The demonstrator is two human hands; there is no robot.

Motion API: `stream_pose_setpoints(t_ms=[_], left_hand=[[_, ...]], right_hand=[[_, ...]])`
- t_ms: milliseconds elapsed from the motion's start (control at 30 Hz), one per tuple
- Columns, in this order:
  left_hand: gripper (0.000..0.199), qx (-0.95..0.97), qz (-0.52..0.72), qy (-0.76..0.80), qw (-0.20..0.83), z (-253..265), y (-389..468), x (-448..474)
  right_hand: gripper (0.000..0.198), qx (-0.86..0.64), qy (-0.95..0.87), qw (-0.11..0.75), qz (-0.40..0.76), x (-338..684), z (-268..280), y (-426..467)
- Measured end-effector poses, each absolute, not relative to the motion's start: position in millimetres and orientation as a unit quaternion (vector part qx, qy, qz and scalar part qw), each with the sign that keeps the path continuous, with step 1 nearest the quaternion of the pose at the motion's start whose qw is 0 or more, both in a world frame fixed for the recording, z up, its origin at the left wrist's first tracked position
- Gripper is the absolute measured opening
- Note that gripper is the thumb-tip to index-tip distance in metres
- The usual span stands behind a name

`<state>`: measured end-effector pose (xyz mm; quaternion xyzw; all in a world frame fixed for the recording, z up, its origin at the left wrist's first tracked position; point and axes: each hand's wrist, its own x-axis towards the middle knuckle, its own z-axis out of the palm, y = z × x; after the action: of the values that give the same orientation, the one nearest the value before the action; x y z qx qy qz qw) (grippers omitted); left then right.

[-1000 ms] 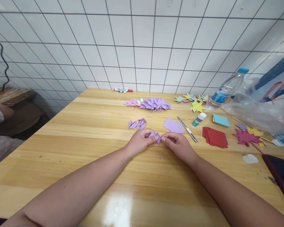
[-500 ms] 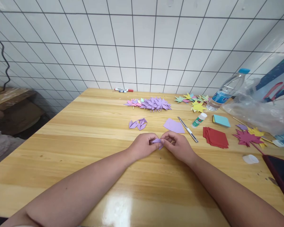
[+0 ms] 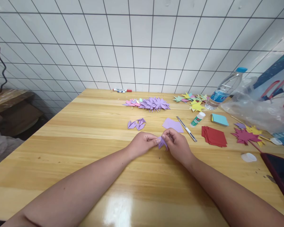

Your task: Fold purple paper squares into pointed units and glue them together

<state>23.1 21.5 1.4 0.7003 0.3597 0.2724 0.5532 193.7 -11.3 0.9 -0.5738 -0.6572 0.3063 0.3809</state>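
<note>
Nearest on the desk, at its right edge, a dark-screened device in a red case is laid flat, and just beyond it a small translucent cap is seen.

Near the middle of the desk, a small folded purple paper is held between the two hands, well in from the near edge. Its left side is pinched between the thumb and fingers of the left hand; its right side is gripped by the thumb and fingertips of the right hand. Part of the paper is hidden by the fingers.

Toward the right edge, red paper squares are stacked unevenly, and paper leaves in dark pink and yellow are overlapped beside them. Just beyond the right hand, a slim cutter is placed aslant beside flat purple sheets. Beyond the left hand, folded purple pieces are set out. Farther right, a white-capped glue stick and a blue-topped paper stack are found.

Along the far edge, purple paper leaves are heaped; toward the far right corner, a blue-capped bottle is stood. Markers are laid closest to the tiled wall.
</note>
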Motion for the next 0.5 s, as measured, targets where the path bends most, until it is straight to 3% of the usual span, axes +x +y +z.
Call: stream_pose_setpoints(t_ms=[167,333,500], left_hand=[[0.033,0.681,0.272,0.355,0.580,0.8,21.0,23.3],[0.032,0.637,0.280,0.343,0.631,-3.4,21.6,24.8],[0.029,0.614,0.315,0.376,0.618,-3.3,23.6,23.0]], right_hand=[[0.008,-0.538,-0.674,0.395,0.318,192.2,-0.7,-12.3],[0.014,-0.501,-0.683,0.406,0.343,190.2,0.2,-15.8],[0.026,-0.486,-0.643,0.415,0.422,192.3,-1.3,-12.3]])
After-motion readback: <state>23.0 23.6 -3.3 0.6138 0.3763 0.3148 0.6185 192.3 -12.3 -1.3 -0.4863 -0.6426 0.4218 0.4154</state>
